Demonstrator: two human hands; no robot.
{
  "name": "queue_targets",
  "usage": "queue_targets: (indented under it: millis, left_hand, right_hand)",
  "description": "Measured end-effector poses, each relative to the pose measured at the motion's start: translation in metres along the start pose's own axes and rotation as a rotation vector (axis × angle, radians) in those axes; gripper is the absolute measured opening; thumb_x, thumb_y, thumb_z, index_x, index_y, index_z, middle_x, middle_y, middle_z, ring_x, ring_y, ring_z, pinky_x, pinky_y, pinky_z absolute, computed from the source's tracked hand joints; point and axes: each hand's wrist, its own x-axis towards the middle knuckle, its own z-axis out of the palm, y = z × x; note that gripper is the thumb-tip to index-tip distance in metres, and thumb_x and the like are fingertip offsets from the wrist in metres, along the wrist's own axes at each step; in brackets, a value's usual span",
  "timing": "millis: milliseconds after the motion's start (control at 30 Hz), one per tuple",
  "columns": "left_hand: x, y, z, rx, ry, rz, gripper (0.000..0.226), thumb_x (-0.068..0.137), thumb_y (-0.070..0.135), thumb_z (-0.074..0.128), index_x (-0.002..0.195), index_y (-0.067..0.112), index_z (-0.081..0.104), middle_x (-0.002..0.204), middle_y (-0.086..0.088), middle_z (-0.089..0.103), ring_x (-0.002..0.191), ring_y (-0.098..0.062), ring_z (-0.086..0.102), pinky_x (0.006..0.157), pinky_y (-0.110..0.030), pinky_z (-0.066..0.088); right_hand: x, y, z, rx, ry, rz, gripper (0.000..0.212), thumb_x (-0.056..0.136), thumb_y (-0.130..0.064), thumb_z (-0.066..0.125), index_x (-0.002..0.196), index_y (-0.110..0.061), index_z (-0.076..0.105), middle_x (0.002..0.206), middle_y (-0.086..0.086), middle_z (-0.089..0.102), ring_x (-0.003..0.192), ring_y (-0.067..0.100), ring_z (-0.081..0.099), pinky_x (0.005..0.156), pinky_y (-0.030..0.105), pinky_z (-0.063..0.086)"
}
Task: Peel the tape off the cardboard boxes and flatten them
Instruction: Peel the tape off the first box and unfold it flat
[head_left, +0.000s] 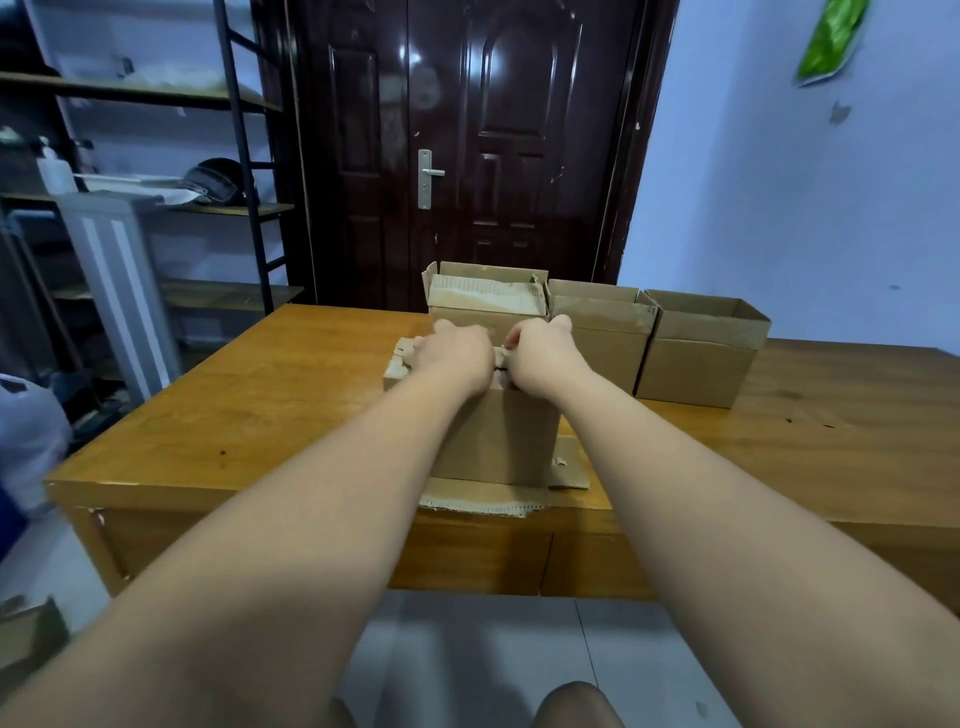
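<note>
left hand (457, 353) on box (493, 436) top, grip unclear | right hand (545, 359) grip pinching tape (502, 357) | box upright

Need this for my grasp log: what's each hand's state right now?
Left hand: rests on top of the front box; grip cannot be told.
Right hand: pinches the tape on that box.
</note>
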Motion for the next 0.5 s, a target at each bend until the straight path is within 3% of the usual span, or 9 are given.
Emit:
queue_targets:
  millis: [67, 133, 267, 333, 433, 500]
  left_hand:
    - [-0.004, 0.006, 0.010, -0.005, 0.025, -0.030, 0.040, 0.097, 0.027, 0.039, 0.137, 0.028, 0.043, 0.137, -0.018, 0.037, 0.128, -0.044, 0.035, 0.107, -0.052, 0.030]
    - [-0.005, 0.005, 0.016, 0.010, 0.042, -0.051, 0.042, 0.099, 0.040, 0.025, 0.135, 0.026, 0.039, 0.140, -0.021, 0.036, 0.132, -0.047, 0.028, 0.108, -0.055, 0.025]
    - [-0.005, 0.005, 0.017, 0.010, 0.046, -0.074, 0.043, 0.096, 0.038, 0.020, 0.133, 0.024, 0.038, 0.138, -0.021, 0.038, 0.131, -0.046, 0.030, 0.106, -0.057, 0.025]
    - [-0.005, 0.005, 0.016, 0.010, 0.044, -0.064, 0.044, 0.095, 0.040, 0.021, 0.133, 0.025, 0.039, 0.137, -0.021, 0.038, 0.131, -0.046, 0.030, 0.106, -0.057, 0.025]
    - [-0.004, 0.004, 0.016, 0.007, 0.051, -0.069, 0.044, 0.094, 0.043, 0.023, 0.131, 0.026, 0.041, 0.137, -0.020, 0.040, 0.131, -0.045, 0.030, 0.106, -0.056, 0.025]
    - [-0.005, 0.004, 0.017, 0.012, 0.050, -0.061, 0.046, 0.094, 0.050, 0.024, 0.130, 0.026, 0.042, 0.139, -0.019, 0.039, 0.133, -0.044, 0.029, 0.106, -0.057, 0.025]
  right_hand:
    - [0.001, 0.010, -0.002, -0.069, 0.046, -0.040, 0.032, 0.091, -0.006, 0.054, 0.124, -0.008, 0.055, 0.132, 0.016, 0.036, 0.097, 0.031, 0.056, 0.083, 0.034, 0.048]
    - [0.001, 0.020, -0.005, -0.177, 0.109, -0.100, 0.029, 0.091, -0.004, 0.051, 0.120, -0.006, 0.058, 0.124, 0.016, 0.048, 0.106, 0.032, 0.053, 0.084, 0.036, 0.047]
    - [-0.006, 0.054, -0.015, -0.226, 0.275, -0.005, 0.026, 0.093, -0.002, 0.047, 0.116, -0.008, 0.056, 0.113, 0.013, 0.055, 0.109, 0.031, 0.048, 0.081, 0.040, 0.047]
    - [-0.011, 0.078, -0.015, -0.069, 0.328, 0.138, 0.023, 0.095, -0.007, 0.044, 0.114, -0.010, 0.055, 0.111, 0.011, 0.058, 0.107, 0.030, 0.049, 0.079, 0.041, 0.049]
    - [-0.022, 0.093, -0.006, 0.294, 0.202, 0.270, 0.022, 0.096, -0.009, 0.038, 0.109, -0.009, 0.056, 0.109, 0.012, 0.060, 0.092, 0.026, 0.054, 0.081, 0.039, 0.048]
    - [-0.029, 0.092, 0.003, 0.608, 0.127, 0.316, 0.029, 0.096, -0.007, 0.033, 0.114, -0.010, 0.056, 0.099, 0.008, 0.059, 0.076, 0.018, 0.052, 0.072, 0.032, 0.043]
